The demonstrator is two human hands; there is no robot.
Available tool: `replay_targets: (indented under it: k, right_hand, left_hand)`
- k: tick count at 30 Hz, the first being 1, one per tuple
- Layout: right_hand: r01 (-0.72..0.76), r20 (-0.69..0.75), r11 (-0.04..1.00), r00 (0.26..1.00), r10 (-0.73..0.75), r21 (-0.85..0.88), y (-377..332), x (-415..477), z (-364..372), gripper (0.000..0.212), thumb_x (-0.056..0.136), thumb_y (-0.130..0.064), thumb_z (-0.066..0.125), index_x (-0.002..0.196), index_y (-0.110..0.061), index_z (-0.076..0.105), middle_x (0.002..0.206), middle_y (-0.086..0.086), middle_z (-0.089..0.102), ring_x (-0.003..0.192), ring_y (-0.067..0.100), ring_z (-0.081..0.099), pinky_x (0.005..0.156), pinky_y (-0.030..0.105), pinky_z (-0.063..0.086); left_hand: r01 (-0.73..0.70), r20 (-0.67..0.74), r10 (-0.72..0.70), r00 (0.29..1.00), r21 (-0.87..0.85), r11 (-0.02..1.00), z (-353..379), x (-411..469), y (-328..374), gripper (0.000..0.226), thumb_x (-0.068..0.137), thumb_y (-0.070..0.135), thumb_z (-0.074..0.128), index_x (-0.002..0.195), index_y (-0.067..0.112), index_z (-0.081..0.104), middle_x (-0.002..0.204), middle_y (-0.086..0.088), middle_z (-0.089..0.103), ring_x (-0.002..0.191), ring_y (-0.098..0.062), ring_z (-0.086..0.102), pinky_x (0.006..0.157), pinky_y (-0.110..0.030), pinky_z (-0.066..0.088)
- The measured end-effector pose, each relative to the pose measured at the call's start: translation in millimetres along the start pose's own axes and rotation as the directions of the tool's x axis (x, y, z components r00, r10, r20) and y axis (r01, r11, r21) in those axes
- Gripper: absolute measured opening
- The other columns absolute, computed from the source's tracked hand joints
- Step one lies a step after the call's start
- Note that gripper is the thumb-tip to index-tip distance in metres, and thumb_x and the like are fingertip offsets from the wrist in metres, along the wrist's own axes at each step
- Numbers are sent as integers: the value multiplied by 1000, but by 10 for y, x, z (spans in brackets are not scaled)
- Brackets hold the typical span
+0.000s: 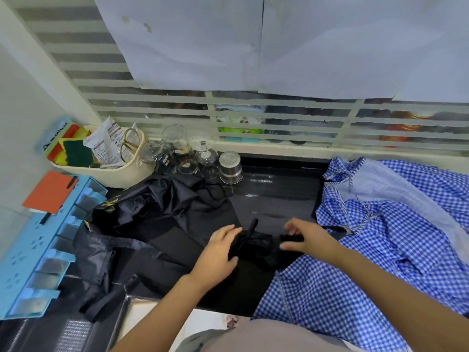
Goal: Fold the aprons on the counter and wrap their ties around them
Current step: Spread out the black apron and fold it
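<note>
Head view: I hold a small folded black apron bundle [253, 243] at the middle of the dark glossy counter [274, 194].
My left hand [218, 254] curls round the bundle's left end. My right hand [304, 238] has bent fingers pinching a black tie end [288, 237] just beside the bundle. A crumpled black apron [162, 214] lies to the left, and a blue-and-white checked apron [385, 224] lies to the right, under my right forearm.
</note>
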State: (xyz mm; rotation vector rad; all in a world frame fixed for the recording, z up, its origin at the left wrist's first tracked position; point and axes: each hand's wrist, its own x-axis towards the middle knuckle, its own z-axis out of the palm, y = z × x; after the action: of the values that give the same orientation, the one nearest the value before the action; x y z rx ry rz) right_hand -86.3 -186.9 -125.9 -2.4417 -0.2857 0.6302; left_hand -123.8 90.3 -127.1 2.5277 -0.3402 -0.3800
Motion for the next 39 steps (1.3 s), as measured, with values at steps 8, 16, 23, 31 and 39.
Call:
replay_targets:
  k: [8, 16, 23, 31, 39]
  right_hand:
    - [169, 70, 939, 985, -155, -299, 173, -90, -2, 9, 95, -23, 54, 94, -15, 57, 94, -2, 51, 94, 22, 56, 78, 27, 37]
    - [-10, 83, 954, 996, -15, 298, -248, -24, -995, 17, 96, -23, 56, 84, -11, 56, 53, 0, 49, 43, 10, 42, 47, 19, 40]
    - [136, 72, 967, 990, -123, -216, -682, -161, -2292, 7, 83, -14, 69, 88, -18, 66, 73, -5, 63, 64, 9, 56, 56, 17, 41]
    - [240, -614, 969, 757, -224, -58, -1319, -441, -3607, 12, 82, -21, 73, 81, -9, 72, 88, 11, 67, 73, 11, 54, 61, 9, 39]
    - [259, -280, 725, 955, -95, 639, -1849, -735, -3883, 34, 87, -46, 58, 93, -14, 68, 88, 4, 74, 58, 8, 64, 60, 19, 55]
  left_hand:
    - [-9, 185, -53, 981, 319, 948, 384, 313, 346, 78, 86, 7, 55, 152, 18, 15, 159, -5, 12, 147, -25, 8, 120, -32, 9]
    - [293, 105, -277, 955, -197, 936, -112, 594, 673, 19, 87, 23, 59, 97, 8, 58, 92, -7, 62, 82, -18, 61, 69, -30, 50]
    - [294, 325, -186, 927, -326, 899, -1078, 628, 1009, 24, 87, 22, 68, 109, 19, 60, 97, 6, 58, 76, -5, 58, 61, -17, 49]
    - [137, 299, -47, 953, -287, 948, -1706, 569, 1528, 20, 80, 19, 76, 99, 26, 72, 94, 8, 69, 87, -10, 65, 74, -23, 50]
    - [-47, 176, 85, 981, -211, 976, -1793, 691, 2218, 17, 81, 19, 74, 96, 23, 71, 63, 22, 63, 51, 9, 53, 50, -6, 37]
